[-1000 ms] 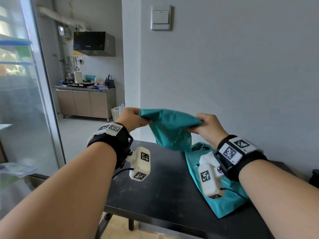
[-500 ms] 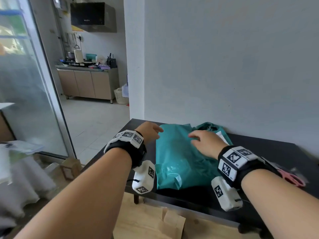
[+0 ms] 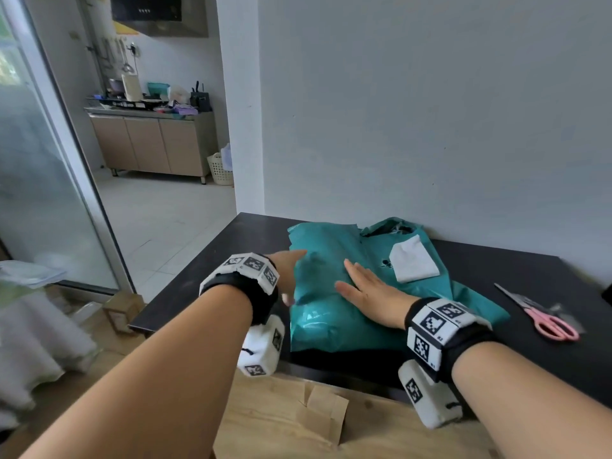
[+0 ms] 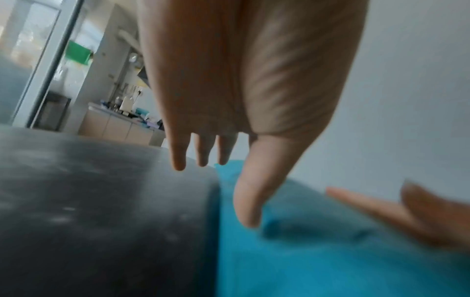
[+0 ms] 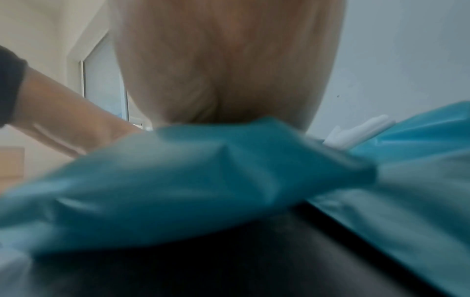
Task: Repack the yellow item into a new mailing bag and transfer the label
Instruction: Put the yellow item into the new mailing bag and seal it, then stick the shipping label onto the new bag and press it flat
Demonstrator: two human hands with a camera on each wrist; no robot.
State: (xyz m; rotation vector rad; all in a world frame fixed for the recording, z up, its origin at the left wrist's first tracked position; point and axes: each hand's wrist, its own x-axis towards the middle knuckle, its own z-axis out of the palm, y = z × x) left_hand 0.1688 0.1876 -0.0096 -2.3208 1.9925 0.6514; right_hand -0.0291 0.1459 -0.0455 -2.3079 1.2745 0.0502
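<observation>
A teal mailing bag [image 3: 324, 323] lies flat on the black table [image 3: 231, 260], partly over a second teal bag [image 3: 470, 299] that carries a white label [image 3: 412, 263]. My right hand [image 3: 364, 293] presses flat on the upper bag, fingers straight. At that bag's left edge my left hand [image 3: 291, 270] holds nothing, its fingers straight. The left wrist view shows the left hand [image 4: 229, 140] above the bag [image 4: 305, 261]. In the right wrist view the palm [image 5: 229, 70] rests on the bag [image 5: 203, 170], with the label [image 5: 361, 130] behind. No yellow item shows.
Pink scissors [image 3: 546, 318] lie on the table to the right. The grey wall [image 3: 430, 127] runs just behind the bags. Brown paper [image 3: 318, 415] lies on the wooden floor below the table's near edge. A glass sliding door [image 3: 49, 193] and a kitchen are to the left.
A second ago both hands held the teal bag up in the air. It now lies on the table, and both hands have let go; the right one lies flat on it.
</observation>
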